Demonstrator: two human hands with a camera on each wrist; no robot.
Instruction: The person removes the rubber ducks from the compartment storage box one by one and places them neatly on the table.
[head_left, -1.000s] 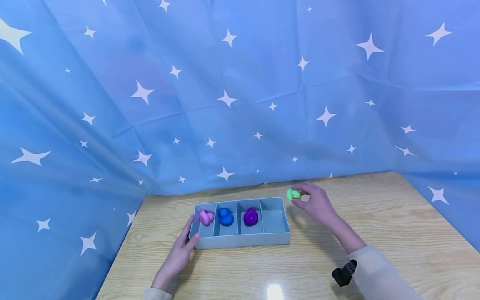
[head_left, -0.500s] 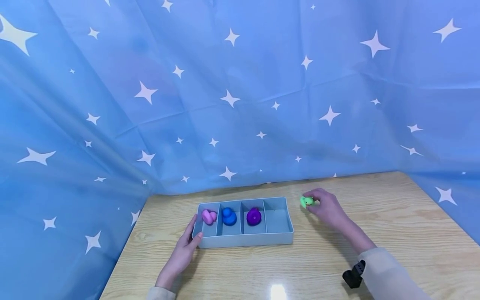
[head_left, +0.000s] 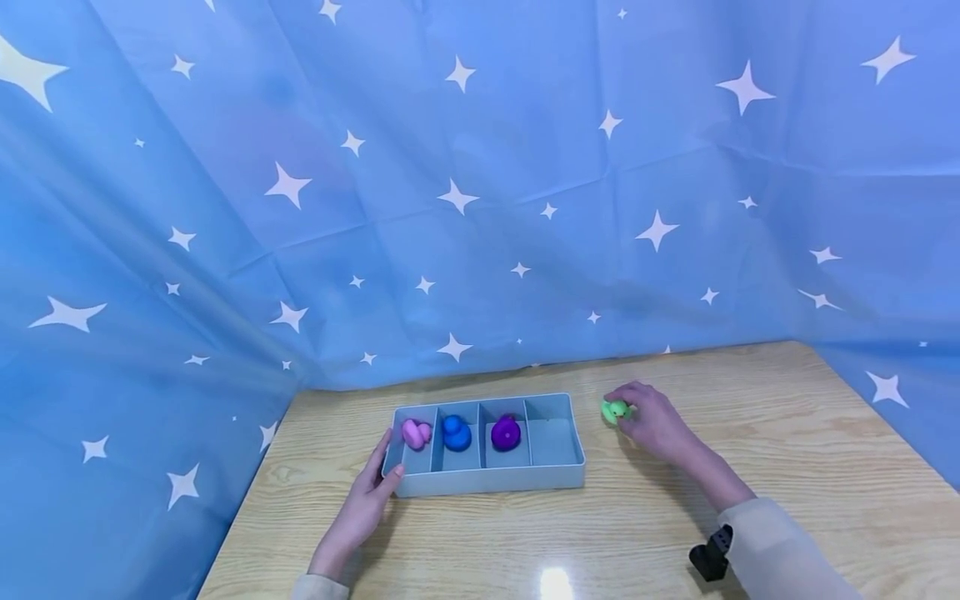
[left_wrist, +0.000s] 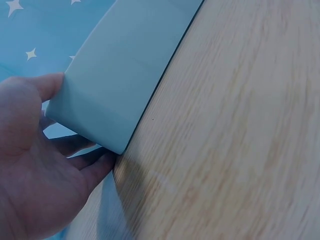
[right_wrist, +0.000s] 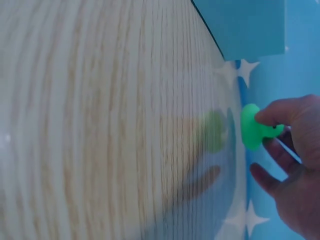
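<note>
A grey-blue divided tray (head_left: pixel 487 482) stands on the wooden table. Its compartments hold, from the left, a pink duck (head_left: pixel 414 432), a blue duck (head_left: pixel 455 433) and a purple duck (head_left: pixel 506 433); the rightmost compartment has nothing in it. My left hand (head_left: pixel 365 505) rests against the tray's left front corner (left_wrist: pixel 92 115) with straight fingers, thumb on the rim. My right hand (head_left: pixel 654 419) pinches a small green duck (head_left: pixel 614 410) just right of the tray, low at the table; the green duck (right_wrist: pixel 255 128) is held between thumb and fingers.
A blue star-patterned cloth (head_left: pixel 480 192) hangs behind the table and along both sides. The wooden tabletop (head_left: pixel 810 450) stretches bare to the right and in front of the tray. A black wrist camera (head_left: pixel 709 553) sits on my right sleeve.
My right hand has carried the green duck down and to the right, from above the tray's far right corner to the table beside it. The left hand stays at the tray.
</note>
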